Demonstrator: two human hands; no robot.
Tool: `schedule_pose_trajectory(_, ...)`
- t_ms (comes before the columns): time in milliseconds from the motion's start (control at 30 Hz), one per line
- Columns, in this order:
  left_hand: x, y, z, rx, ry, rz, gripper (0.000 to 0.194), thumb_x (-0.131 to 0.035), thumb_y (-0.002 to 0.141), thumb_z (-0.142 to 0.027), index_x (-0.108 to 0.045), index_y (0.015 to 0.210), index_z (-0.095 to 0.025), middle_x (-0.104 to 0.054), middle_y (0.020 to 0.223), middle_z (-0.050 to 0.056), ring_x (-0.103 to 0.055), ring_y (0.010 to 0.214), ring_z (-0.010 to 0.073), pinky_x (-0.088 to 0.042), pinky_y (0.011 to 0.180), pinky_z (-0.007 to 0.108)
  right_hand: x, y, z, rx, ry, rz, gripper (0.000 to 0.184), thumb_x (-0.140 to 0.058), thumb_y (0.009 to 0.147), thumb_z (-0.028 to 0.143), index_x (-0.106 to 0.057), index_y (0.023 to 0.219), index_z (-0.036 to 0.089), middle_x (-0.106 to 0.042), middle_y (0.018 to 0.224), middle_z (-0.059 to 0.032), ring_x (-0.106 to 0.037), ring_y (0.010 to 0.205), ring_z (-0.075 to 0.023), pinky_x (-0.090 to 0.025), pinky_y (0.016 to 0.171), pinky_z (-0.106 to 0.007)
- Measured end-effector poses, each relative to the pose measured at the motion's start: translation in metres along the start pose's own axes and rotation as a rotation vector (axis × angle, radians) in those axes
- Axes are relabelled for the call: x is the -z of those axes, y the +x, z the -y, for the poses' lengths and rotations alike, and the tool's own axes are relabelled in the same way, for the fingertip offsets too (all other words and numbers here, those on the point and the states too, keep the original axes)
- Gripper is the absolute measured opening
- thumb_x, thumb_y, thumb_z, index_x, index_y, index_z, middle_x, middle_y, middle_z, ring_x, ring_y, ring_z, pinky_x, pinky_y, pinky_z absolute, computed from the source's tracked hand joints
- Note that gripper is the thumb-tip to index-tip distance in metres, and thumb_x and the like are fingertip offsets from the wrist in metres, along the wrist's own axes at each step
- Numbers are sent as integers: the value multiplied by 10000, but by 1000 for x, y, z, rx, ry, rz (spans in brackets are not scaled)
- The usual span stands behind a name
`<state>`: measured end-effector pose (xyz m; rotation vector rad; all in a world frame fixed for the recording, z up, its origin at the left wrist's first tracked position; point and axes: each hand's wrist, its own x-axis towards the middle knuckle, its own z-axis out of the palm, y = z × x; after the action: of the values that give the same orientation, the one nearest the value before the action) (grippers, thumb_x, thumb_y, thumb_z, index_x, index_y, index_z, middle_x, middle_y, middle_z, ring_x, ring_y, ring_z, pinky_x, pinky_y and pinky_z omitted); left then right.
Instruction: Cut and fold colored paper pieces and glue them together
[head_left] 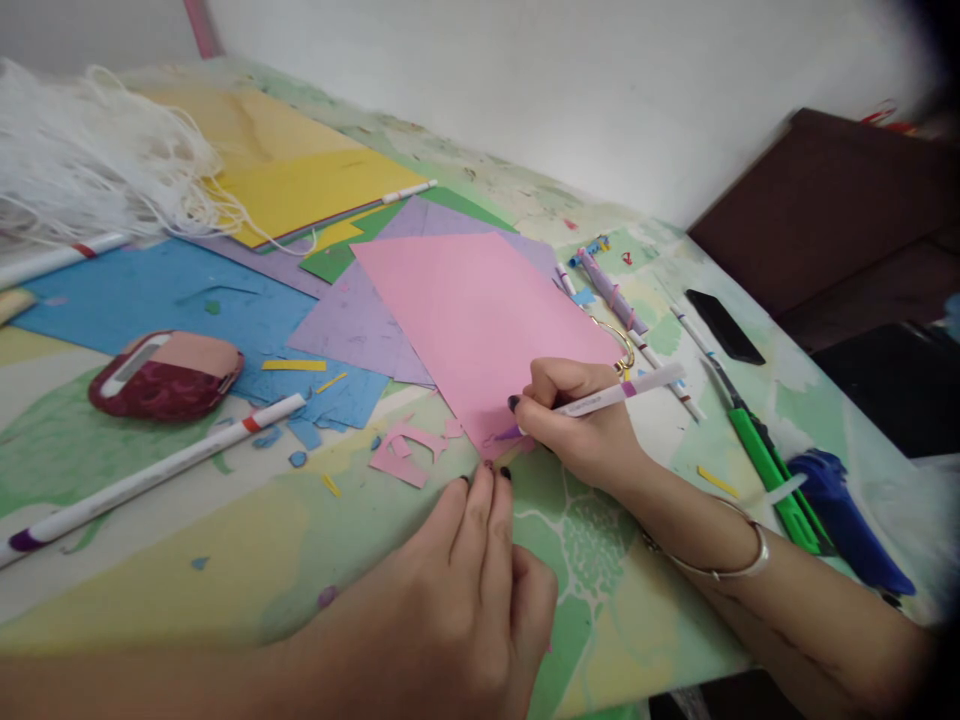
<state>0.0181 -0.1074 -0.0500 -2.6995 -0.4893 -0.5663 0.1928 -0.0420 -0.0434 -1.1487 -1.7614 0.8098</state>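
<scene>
My right hand (pixel 581 420) is closed around a white felt-tip pen (pixel 600 402) with a purple tip. The tip touches the near corner of a pink sheet of paper (pixel 480 320), where a small drawn mark shows. Flat on the table, my left hand (pixel 472 580) has its fingers stretched out, their tips at the sheet's near edge. Pink paper scraps (pixel 409 455) lie just left of those fingertips. Beneath the pink sheet is a lilac sheet (pixel 352 320).
A dark red case (pixel 169 375) and a blue sheet (pixel 97 300) lie left, near a long white pen (pixel 157 478). White string (pixel 97 160) is heaped behind. At right are a green cutter (pixel 772 480), a blue tool (pixel 847 515) and a black phone (pixel 725 326).
</scene>
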Motion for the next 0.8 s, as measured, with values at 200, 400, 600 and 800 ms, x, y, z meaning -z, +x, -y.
schedule_pose_trajectory(200,-3,-1,0,-7,-5,-6,269,-333,841,-146,-582,897,-59,-678,994,252,-641,979,341,-526,800,470,-1,0,0,17,21,-9,350,-501,670,11,-235,535,194,-216,516,79,-214,477,-53,-163,444,-234)
schedule_pose_trajectory(400,-3,-2,-1,-12,-1,-24,267,-332,836,-137,-585,878,-66,-689,968,240,-650,961,335,-537,786,456,-2,-2,1,32,-25,30,360,-520,677,26,-233,541,195,-224,504,82,-192,487,-55,-158,435,-228)
schedule_pose_trajectory(600,-1,-1,0,1,11,-21,269,-330,836,-137,-585,876,-62,-685,975,246,-645,970,341,-535,789,464,-2,-2,1,37,-65,44,362,-527,678,33,-231,544,193,-227,503,83,-196,484,-52,-165,435,-220)
schedule_pose_trajectory(800,-1,0,-1,-6,17,-25,260,-340,828,-141,-584,874,-64,-686,972,243,-646,966,346,-536,782,459,-2,-1,3,44,-68,55,362,-532,673,29,-238,535,190,-233,497,84,-196,481,-50,-167,428,-215)
